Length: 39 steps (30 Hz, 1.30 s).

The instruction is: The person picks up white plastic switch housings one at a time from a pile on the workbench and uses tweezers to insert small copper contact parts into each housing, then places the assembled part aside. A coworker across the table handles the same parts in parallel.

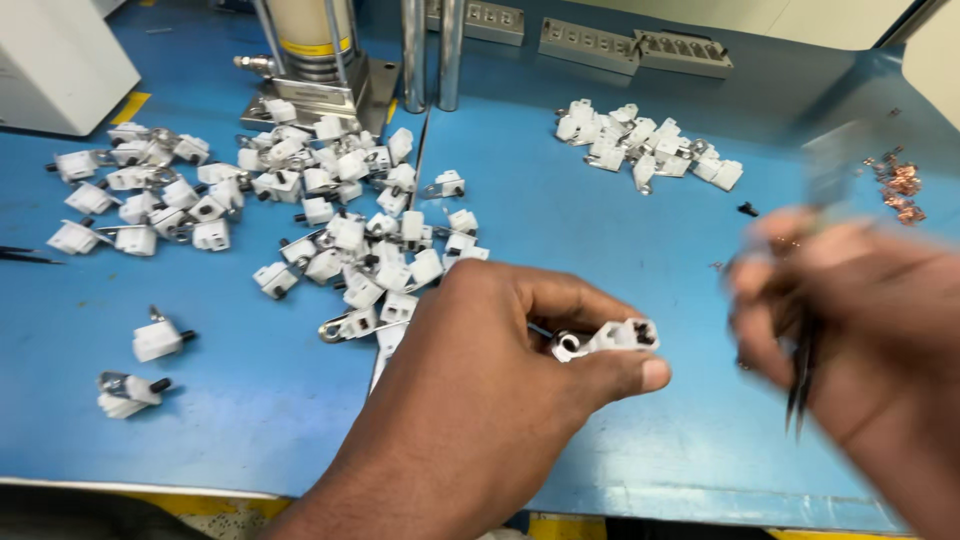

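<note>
A blue worktop [250, 400] fills the view, with a yellow strip along its near edge and a white box [50, 60] at the far left corner. On the left lie scattered small white plastic parts with metal tabs and black pins, two of them apart near the left front [150, 365], and a big loose heap [300, 200] spreading from the far left to the middle, in front of a metal press stand [315, 70] with upright steel posts. Near the middle, the left hand [480, 400] pinches one white plastic part [605, 338] between thumb and forefinger, held just above the worktop with a metal ring at its left end. Farther back, right of centre, sits a smaller, tighter pile of like white parts [645, 145], and grey metal blocks [630, 45] line the far edge. At the right, the right hand [860, 320] is blurred; its fingers appear closed on dark tweezers [800, 385] pointing down, though the blur hides the exact grip. A little cluster of copper bits [900, 185] lies at the far right. Judging by the piles, the work seems well short of finished: the left heap is much larger than the right one.
</note>
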Tool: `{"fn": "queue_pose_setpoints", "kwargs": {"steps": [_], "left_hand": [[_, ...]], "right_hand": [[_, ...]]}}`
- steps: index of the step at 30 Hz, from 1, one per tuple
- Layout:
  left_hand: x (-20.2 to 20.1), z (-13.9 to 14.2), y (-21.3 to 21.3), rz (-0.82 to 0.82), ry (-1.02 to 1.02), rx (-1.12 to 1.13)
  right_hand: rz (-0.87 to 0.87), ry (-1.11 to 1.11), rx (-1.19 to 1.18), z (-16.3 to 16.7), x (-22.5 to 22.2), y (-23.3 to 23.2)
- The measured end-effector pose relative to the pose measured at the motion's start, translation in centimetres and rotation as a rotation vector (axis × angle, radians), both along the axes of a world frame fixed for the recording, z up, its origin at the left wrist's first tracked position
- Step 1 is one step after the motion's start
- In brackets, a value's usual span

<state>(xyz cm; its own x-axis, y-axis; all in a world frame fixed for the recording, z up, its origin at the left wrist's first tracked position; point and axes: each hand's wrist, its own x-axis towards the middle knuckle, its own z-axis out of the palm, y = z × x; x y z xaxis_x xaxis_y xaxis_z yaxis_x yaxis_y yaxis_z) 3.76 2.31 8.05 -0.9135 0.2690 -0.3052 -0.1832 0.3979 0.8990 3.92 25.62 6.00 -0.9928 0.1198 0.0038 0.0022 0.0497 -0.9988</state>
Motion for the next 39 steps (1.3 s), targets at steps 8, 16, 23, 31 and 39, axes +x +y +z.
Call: {"fn": "queue_pose_setpoints", "kwargs": {"steps": [8, 16, 23, 31, 39], "left_hand": [[0.2, 1.0, -1.0, -0.032, 0.016, 0.025], [-1.3, 0.0, -0.5, 0.005, 0.152, 0.016], [-3.7, -1.3, 2.0, 0.098, 0.132, 0.074], [-5.5, -0.1, 4.2, 0.153, 0.07, -0.018], [-3.7, 0.1, 3.7, 0.186, 0.001, -0.018]], "right_hand": [[0.066, 0.414, 0.178, 2.6, 0.8, -4.8], [-0.017, 0.56, 0.479, 3.7, 0.5, -11.3], [0.018, 0.537, 0.347, 0.4, -2.1, -5.9], [0.052, 0.562, 0.317, 0.5, -5.1, -4.2], [0.064, 0.581, 0.283, 1.2, -3.6, -5.3]]}}
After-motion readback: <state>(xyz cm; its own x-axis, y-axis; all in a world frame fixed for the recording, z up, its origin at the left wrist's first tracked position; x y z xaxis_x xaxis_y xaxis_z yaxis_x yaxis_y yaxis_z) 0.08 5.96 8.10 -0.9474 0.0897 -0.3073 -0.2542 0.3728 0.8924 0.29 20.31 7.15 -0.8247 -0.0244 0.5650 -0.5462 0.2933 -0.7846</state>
